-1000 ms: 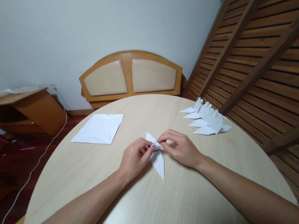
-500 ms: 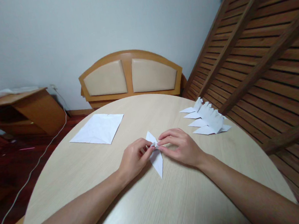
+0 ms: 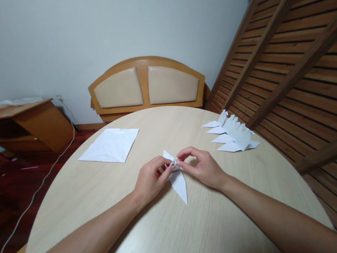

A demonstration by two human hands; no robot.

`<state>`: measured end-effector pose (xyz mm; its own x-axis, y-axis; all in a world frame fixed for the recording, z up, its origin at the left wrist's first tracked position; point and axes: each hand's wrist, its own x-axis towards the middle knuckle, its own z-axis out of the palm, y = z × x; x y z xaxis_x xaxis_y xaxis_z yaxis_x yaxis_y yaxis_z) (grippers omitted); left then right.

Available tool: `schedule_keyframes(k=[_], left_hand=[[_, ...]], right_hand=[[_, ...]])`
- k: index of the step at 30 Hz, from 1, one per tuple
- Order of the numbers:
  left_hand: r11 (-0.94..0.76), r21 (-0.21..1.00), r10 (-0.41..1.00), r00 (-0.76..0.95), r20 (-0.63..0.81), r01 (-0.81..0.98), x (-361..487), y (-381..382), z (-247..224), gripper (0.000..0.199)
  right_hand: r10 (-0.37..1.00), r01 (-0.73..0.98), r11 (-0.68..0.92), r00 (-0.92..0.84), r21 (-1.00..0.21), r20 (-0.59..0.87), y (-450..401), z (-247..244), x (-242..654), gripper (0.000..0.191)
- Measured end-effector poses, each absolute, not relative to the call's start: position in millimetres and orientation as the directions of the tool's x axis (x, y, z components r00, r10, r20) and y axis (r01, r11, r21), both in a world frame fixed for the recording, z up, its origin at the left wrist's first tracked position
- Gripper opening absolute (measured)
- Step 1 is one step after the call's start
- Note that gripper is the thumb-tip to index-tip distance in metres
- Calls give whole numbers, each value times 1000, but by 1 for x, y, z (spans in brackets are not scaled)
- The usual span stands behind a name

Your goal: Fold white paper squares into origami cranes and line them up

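Observation:
A white origami crane (image 3: 179, 185) is held just over the middle of the round table, one pointed wing toward me and the other pointing away. My left hand (image 3: 152, 176) pinches its folded centre from the left, thumb against fingers. From the right, my right hand (image 3: 202, 166) pinches a small tip of the same paper between thumb and index finger. The fingertips cover part of the centre folds. Several finished paper cranes (image 3: 236, 133) stand in a tight row at the table's right side. To the left lies a stack of white paper squares (image 3: 110, 146).
The pale round table (image 3: 157, 241) fills the lower view. Behind it stands a padded wooden headboard (image 3: 144, 84) against the wall. Wooden slats (image 3: 307, 66) lean at the right. A low cabinet (image 3: 43, 126) and a white cable (image 3: 41, 187) are at the left.
The near wing of the crane has swung slightly right and toward me. My right hand's fingers have drawn into a tighter pinch; my left hand has stayed nearly in place.

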<state>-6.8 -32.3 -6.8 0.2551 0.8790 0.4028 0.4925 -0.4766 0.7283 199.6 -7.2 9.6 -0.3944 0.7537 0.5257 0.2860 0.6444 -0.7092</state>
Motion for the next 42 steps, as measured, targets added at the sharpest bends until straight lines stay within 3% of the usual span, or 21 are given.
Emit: schedule_keyframes(k=[7,14,25,36,42], left_hand=[[-461,761,888,241,392,457,-6,-33,-7,15],[-460,762,888,221,403,457,-6,-31,-7,17],[-495,735,867,215,449,463,-5,-32,-7,15],[-373,802,928,204,313,466,-6,-31,-9,17],[-380,783,925,210,316,493,-8,-32,-10,18]], right_hand=[[756,264,641,-384,-721,531,-8,13,197,6],[638,204,760,-413,-617,650,-8,10,195,14],[528,272,848,-384,-454,757,-8,7,196,12],[726,297,688,-303,-663,617,-6,7,198,5],[618,329,785,-365,-525,696,-5,6,198,11]])
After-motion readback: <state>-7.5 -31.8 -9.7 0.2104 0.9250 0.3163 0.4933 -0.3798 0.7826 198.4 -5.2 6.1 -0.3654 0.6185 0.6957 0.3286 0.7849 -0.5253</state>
